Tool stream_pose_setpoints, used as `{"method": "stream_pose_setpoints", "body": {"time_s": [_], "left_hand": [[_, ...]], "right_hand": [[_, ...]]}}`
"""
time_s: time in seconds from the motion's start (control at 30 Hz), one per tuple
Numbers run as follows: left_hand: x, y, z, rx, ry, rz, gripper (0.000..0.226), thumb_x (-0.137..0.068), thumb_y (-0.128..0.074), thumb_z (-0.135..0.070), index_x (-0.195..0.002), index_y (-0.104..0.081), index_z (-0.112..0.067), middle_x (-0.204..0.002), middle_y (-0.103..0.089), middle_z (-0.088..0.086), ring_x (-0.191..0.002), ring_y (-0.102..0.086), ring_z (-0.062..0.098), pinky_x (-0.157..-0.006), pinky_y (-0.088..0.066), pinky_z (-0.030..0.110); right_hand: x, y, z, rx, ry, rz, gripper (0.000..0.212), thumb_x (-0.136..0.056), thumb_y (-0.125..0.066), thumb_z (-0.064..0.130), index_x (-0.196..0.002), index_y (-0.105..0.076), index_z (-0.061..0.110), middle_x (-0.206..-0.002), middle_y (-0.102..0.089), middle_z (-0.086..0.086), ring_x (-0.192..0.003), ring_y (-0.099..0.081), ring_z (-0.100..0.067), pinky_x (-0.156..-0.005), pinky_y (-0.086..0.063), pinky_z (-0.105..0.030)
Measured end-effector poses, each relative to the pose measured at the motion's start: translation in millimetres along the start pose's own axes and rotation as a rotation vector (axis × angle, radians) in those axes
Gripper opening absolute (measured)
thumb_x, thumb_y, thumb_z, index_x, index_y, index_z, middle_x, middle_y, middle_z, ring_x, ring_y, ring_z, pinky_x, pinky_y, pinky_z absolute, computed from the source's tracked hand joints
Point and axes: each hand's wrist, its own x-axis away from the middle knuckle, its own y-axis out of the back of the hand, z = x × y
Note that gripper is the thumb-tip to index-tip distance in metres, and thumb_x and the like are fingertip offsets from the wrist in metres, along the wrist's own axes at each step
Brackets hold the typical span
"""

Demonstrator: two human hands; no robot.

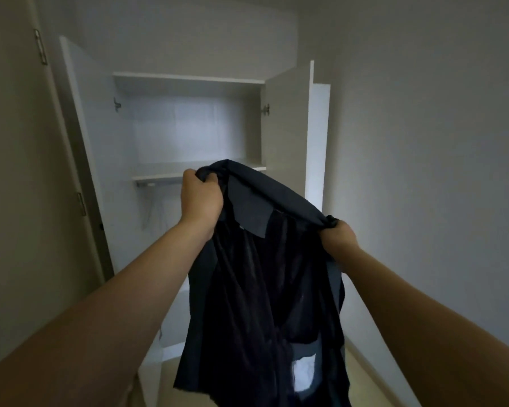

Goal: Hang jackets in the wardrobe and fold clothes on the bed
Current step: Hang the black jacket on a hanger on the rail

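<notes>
You stand before the open wardrobe (188, 127), holding a dark jacket (265, 274) up by its shoulders, lining toward you. Your left hand (199, 198) is clenched around a bunched handful of cloth at one shoulder, raised level with the wardrobe's lower shelf (159, 176); your right hand (337, 235) pinches the other shoulder in a tight fist, lower and nearer the wardrobe's right door (285, 127). Both hands are closed on fabric, neither free. The spread grip looks chosen to pull the collar line taut, so the body of the jacket hangs straight and open in front of the wardrobe, its hem dropping out of view at the bottom edge. That lets the garment be squared up before it goes on a hanger. Just under the shelf a short stretch of rail (146, 183) shows, and thin wire shapes that may be hangers (156, 212) dangle below it in the wardrobe's shadow, too faint to be sure of. The jacket is not yet inside; it hangs clear of the shelf, between you and the wardrobe opening. Judging from this, hanging is the step in hand, and one hand will probably have to let go to reach a hanger. No bed is in view.
</notes>
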Motion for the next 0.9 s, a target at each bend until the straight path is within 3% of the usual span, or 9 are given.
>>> {"method": "stream_pose_setpoints", "body": {"time_s": [0.1,0.17,0.23,0.33,0.43,0.5,0.63,0.77,0.9], "left_hand": [[-48.1,-4.8,35.6,0.012,0.042,0.01,0.016,-0.1,-0.044,-0.022,-0.11,-0.05,-0.011,-0.099,-0.059,0.005,-0.087,-0.058,0.019,-0.074,-0.051,0.032],[-85.9,-1.9,65.0,0.023,0.074,-0.002,0.021,-0.1,-0.044,-0.02,-0.115,-0.053,-0.008,-0.104,-0.062,0.009,-0.093,-0.061,0.023,-0.083,-0.053,0.037],[-126.5,3.1,96.0,0.061,0.12,-0.014,0.017,-0.1,-0.043,-0.017,-0.108,-0.056,-0.01,-0.105,-0.063,0.01,-0.094,-0.061,0.024,-0.085,-0.053,0.038],[-189.5,13.7,147.6,0.111,0.241,-0.053,0.016,-0.1,-0.043,-0.015,-0.099,-0.059,-0.013,-0.108,-0.064,0.013,-0.098,-0.062,0.029,-0.088,-0.054,0.042],[-251.3,15.2,194.6,0.136,0.38,-0.036,0.02,-0.099,-0.047,-0.017,-0.114,-0.06,-0.012,-0.114,-0.063,0.016,-0.102,-0.062,0.033,-0.093,-0.053,0.048],[-284.0,9.1,221.9,0.129,0.429,-0.003,0.02,-0.099,-0.047,-0.015,-0.113,-0.061,-0.009,-0.113,-0.063,0.018,-0.101,-0.062,0.033,-0.092,-0.054,0.047],[-343.0,-10.3,273.7,0.126,0.508,0.046,0.023,-0.099,-0.047,-0.013,-0.111,-0.065,-0.006,-0.114,-0.065,0.02,-0.106,-0.062,0.036,-0.093,-0.053,0.048],[-397.4,-24.7,336.7,0.091,0.62,0.15,0.025,-0.1,-0.049,-0.017,-0.116,-0.065,-0.007,-0.11,-0.067,0.017,-0.1,-0.063,0.032,-0.078,-0.056,0.036],[-448.1,-42.2,397.1,-0.15,0.651,0.377,0.036,-0.1,-0.05,-0.023,-0.13,-0.057,-0.005,-0.117,-0.066,0.015,-0.106,-0.063,0.03,-0.097,-0.051,0.04]], "right_hand": [[-41.4,-50.1,11.3,-0.375,-0.138,0.03,0.03,-0.091,-0.04,0.005,-0.111,-0.061,0.012,-0.092,-0.062,-0.012,-0.079,-0.058,-0.028,-0.076,-0.053,-0.041],[-68.0,-82.5,23.4,-0.506,-0.184,0.064,0.023,-0.092,-0.041,0.009,-0.101,-0.062,0.012,-0.085,-0.06,-0.011,-0.074,-0.056,-0.026,-0.072,-0.053,-0.04],[-93.6,-111.0,40.0,-0.568,-0.195,0.169,0.014,-0.093,-0.05,0.014,-0.097,-0.062,0.011,-0.091,-0.066,-0.012,-0.084,-0.062,-0.029,-0.081,-0.055,-0.044],[-134.0,-155.5,63.3,-0.358,-0.084,0.329,0.029,-0.083,-0.063,0.007,-0.112,-0.06,0.006,-0.106,-0.066,-0.018,-0.096,-0.064,-0.033,-0.085,-0.055,-0.045],[-179.5,-203.4,87.8,0.119,0.248,0.193,0.031,-0.085,-0.055,-0.002,-0.116,-0.055,0.002,-0.106,-0.062,-0.018,-0.099,-0.06,-0.033,-0.087,-0.051,-0.042],[-207.6,-236.2,100.8,0.396,0.444,0.127,0.022,-0.088,-0.049,0.0,-0.109,-0.053,0.003,-0.099,-0.059,-0.015,-0.091,-0.058,-0.031,-0.076,-0.046,-0.035],[-273.8,-293.4,107.8,0.54,0.577,-0.079,0.01,-0.092,-0.044,0.003,-0.086,-0.046,0.012,-0.079,-0.044,-0.004,-0.07,-0.045,-0.025,-0.064,-0.035,-0.032],[-356.2,-347.2,93.9,0.296,0.307,-0.053,0.026,-0.1,-0.041,0.026,-0.083,-0.052,0.01,-0.08,-0.054,-0.008,-0.07,-0.052,-0.026,-0.064,-0.038,-0.033],[-424.8,-411.1,81.8,-0.221,-0.121,0.053,0.03,-0.099,-0.045,0.033,-0.084,-0.054,0.008,-0.078,-0.054,-0.008,-0.068,-0.052,-0.022,-0.062,-0.042,-0.033]]}}
